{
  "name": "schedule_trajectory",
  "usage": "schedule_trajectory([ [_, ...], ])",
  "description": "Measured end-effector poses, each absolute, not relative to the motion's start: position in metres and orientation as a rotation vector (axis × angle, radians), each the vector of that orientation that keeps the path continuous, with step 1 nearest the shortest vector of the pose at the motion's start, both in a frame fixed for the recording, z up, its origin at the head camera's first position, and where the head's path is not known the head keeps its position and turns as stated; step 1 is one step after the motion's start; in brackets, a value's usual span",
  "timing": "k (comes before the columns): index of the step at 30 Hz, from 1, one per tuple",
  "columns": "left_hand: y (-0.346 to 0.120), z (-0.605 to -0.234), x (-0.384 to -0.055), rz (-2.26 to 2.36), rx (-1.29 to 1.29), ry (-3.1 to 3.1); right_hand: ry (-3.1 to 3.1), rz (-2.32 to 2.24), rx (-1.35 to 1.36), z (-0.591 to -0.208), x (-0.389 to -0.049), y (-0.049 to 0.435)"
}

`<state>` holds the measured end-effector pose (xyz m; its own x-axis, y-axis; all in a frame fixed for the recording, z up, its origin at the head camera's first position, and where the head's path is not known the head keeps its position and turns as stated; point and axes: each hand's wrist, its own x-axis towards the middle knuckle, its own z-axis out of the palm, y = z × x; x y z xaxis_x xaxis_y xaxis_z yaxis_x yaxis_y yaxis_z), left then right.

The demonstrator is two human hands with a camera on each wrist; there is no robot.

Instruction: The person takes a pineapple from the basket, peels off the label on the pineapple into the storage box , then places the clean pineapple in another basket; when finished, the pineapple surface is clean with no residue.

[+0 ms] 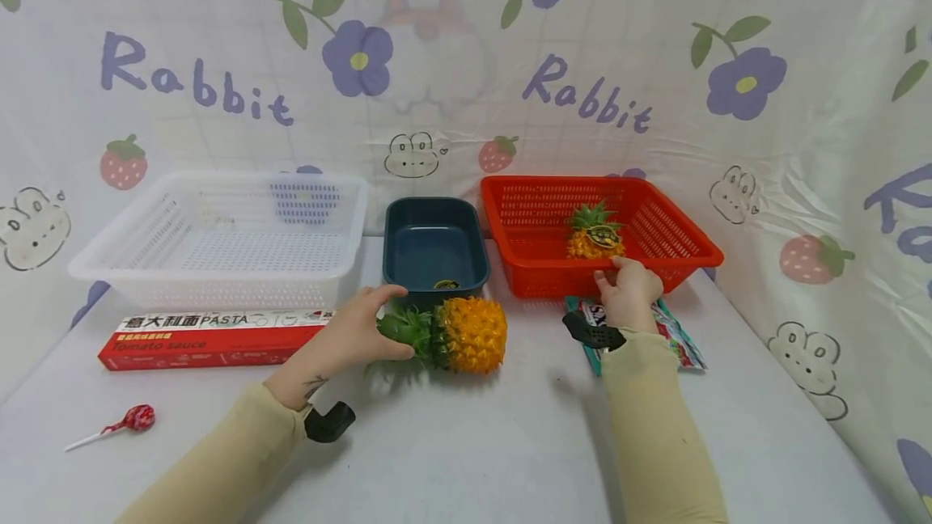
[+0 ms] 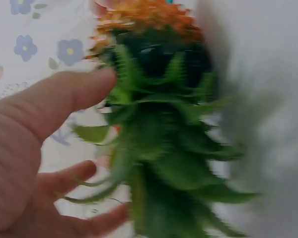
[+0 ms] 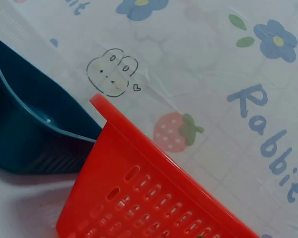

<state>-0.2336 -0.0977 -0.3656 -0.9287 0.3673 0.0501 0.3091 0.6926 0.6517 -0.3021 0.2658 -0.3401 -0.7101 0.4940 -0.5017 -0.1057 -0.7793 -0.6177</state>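
An orange pineapple (image 1: 473, 335) with a green leafy crown lies on its side on the white table. My left hand (image 1: 367, 326) is around the crown, thumb and forefinger spread either side of the leaves (image 2: 174, 163). In the left wrist view, its thumb overlaps the leaves' edge, with other fingers behind them. My right hand (image 1: 632, 293) grips the front rim of the red basket (image 1: 553, 277), thumb on the outside, fingertips at the top edge. That hand is out of the right wrist view. Inside the basket stands a second pineapple (image 1: 595, 242) with a dark label.
A dark blue bin (image 1: 435, 213) stands behind the lying pineapple, between the red basket and a white basket (image 1: 218, 285). On the left lie a red pasta box (image 1: 211, 350) and a lollipop (image 1: 138, 418). A teal packet (image 1: 684, 342) lies partly under the right hand.
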Motion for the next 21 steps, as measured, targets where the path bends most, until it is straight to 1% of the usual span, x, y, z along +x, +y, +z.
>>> schedule_trajectory([
  [5, -0.084, -0.343, -0.227, 0.919, 0.585, 2.802, -0.842, 2.480, -0.955, -0.340, -0.302, 0.266],
  [10, -0.058, -0.328, -0.225, 0.805, 0.671, 2.845, -0.870, 2.479, -0.956, -0.340, -0.301, 0.266],
  [15, -0.029, -0.322, -0.231, 0.656, 0.751, 2.855, -0.879, 2.479, -0.958, -0.341, -0.301, 0.265],
  [21, -0.001, -0.329, -0.240, 0.387, 0.816, 2.857, -0.895, 2.475, -0.968, -0.342, -0.301, 0.265],
])
